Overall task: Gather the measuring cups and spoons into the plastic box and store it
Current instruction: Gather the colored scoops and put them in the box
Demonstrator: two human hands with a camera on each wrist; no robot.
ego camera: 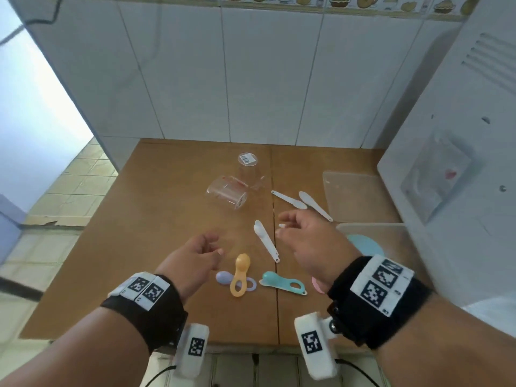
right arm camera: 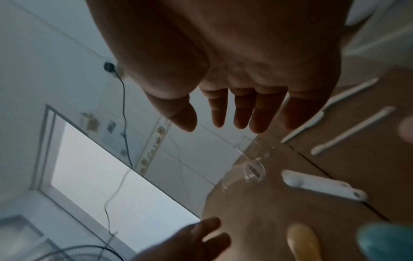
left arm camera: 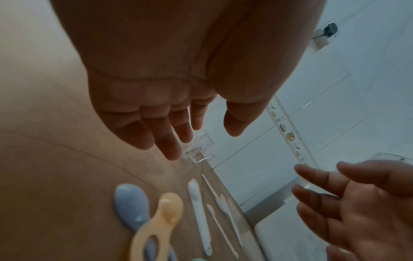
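**Hovering empty-handed over scattered cups and spoons**

Hovering above the wooden table point(ego camera: 178, 191), the left hand point(ego camera: 192, 261) and right hand point(ego camera: 312, 241) are both empty, fingers loosely spread and relaxed, holding nothing and touching nothing. They hang apart, with a white spoon point(ego camera: 265, 240) lying on the table between them.

Near the front edge lie an orange spoon point(ego camera: 239, 275) crossing over a lilac spoon point(ego camera: 224, 277), then a teal spoon point(ego camera: 282, 283) just to the right. A pink piece point(ego camera: 317, 284) shows partly from under the right wrist. Beyond the right hand's fingers, two slim white spoons point(ego camera: 303, 202) lie side by side, slanted.

Farther back, a clear cup point(ego camera: 227, 192) lies on its side with red markings too blurred to read; a second clear cup point(ego camera: 250, 170) stands upside down behind it, a barcode sticker on its base, the print illegible.

The box point(ego camera: 371, 233) sits at the right edge, close beside the right forearm, with something light blue inside. Its lid point(ego camera: 354, 194) lies flat behind it, against a white appliance point(ego camera: 460, 163) crowding that side. White tiles with a food-pattern border back the table. Both wrists carry black bands with square coded tags.
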